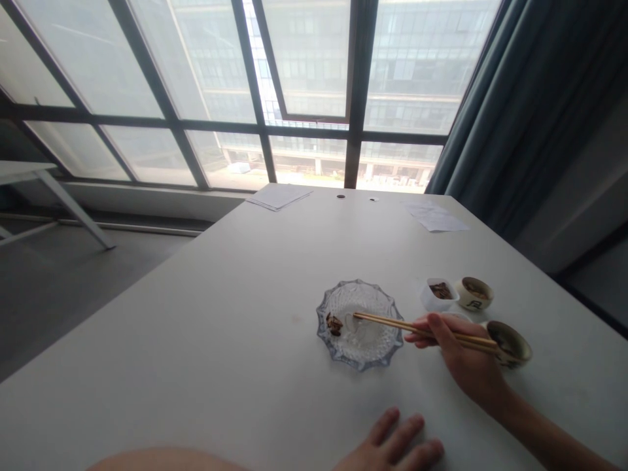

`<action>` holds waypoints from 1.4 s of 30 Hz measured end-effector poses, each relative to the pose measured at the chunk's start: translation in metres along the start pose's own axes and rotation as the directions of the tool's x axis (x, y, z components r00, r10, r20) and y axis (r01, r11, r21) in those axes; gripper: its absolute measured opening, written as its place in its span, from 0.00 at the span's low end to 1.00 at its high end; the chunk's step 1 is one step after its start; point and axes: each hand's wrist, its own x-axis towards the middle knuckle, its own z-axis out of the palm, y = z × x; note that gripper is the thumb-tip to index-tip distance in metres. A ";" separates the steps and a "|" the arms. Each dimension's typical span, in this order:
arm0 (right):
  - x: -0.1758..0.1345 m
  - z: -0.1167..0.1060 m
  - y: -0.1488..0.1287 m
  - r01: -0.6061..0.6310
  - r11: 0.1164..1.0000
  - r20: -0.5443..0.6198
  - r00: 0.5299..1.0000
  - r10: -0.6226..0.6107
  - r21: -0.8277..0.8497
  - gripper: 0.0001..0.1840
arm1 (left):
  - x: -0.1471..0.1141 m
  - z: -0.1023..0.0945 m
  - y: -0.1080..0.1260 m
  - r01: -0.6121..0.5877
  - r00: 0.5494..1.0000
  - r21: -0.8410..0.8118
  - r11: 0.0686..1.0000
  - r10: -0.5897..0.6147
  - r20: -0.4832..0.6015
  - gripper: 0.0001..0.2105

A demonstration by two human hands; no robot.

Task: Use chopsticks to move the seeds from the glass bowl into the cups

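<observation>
My right hand (456, 353) is closed around a pair of chopsticks (392, 322), whose tips are over the middle of a clear glass plate (360, 356) with a scalloped rim. Nothing shows clearly between the tips. A small pile of dark brown dried pieces (334, 324) lies on the plate's left side. My left hand (392, 448) rests on the table near the bottom edge, fingers spread and holding nothing. Beside my right hand, a ceramic bowl (515, 343) is partly hidden. Behind it are a white plastic cup (440, 297) with brown pieces inside and a smaller ceramic bowl (475, 294).
The white table (220, 314) reaches toward the windows. Paper sheets (279, 196) lie at its far left corner, with more papers (436, 216) at the far right. A dark curtain (515, 111) hangs on the right. Another table (29, 170) stands at the left.
</observation>
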 end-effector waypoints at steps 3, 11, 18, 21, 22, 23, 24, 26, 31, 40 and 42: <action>0.000 -0.004 -0.003 0.009 0.999 0.050 0.999 -0.007 -0.035 0.19 | 0.001 -0.002 -0.001 -0.007 1.000 0.011 1.000 0.007 -0.008 0.18; -0.009 -0.023 -0.010 0.046 0.997 0.306 0.952 -0.023 -0.069 0.16 | -0.001 0.005 0.002 0.028 0.995 0.046 0.999 -0.024 -0.092 0.18; -0.006 -0.034 -0.022 0.035 0.982 0.219 0.976 0.007 -0.187 0.17 | -0.004 0.007 0.002 -0.015 1.000 0.039 0.999 0.015 0.003 0.19; -0.007 -0.032 -0.028 0.052 0.970 0.282 0.959 0.018 -0.239 0.20 | -0.001 0.004 0.002 0.008 0.999 0.048 0.999 -0.006 -0.039 0.18; -0.007 -0.031 -0.030 0.061 0.969 0.303 0.953 0.015 -0.239 0.21 | -0.001 0.003 0.001 0.015 0.999 0.047 0.999 -0.013 -0.053 0.18; -0.008 -0.030 -0.030 0.071 0.970 0.319 0.948 0.006 -0.231 0.21 | 0.000 0.003 0.001 0.021 0.998 0.046 0.999 -0.018 -0.059 0.18; -0.009 -0.028 -0.029 0.083 0.972 0.327 0.945 -0.007 -0.219 0.22 | 0.000 0.003 0.001 0.023 0.998 0.044 0.999 -0.020 -0.058 0.18; -0.011 -0.024 -0.027 0.106 0.975 0.324 0.945 -0.038 -0.195 0.22 | 0.000 0.003 0.001 0.016 0.999 0.040 0.999 -0.014 -0.039 0.18; -0.016 -0.018 -0.021 0.063 0.991 0.148 0.988 -0.046 -0.114 0.22 | -0.002 0.006 0.001 -0.004 1.000 0.030 1.000 0.004 -0.018 0.18; -0.001 -0.091 -0.056 0.019 0.934 -0.359 0.920 -0.155 -0.356 0.21 | 0.002 -0.002 0.000 0.001 1.000 0.009 1.000 -0.001 -0.014 0.18; 0.004 -0.104 -0.058 -0.038 0.918 -0.406 0.903 -0.138 -0.395 0.22 | 0.003 -0.002 0.000 -0.008 1.000 0.005 1.000 0.008 0.007 0.18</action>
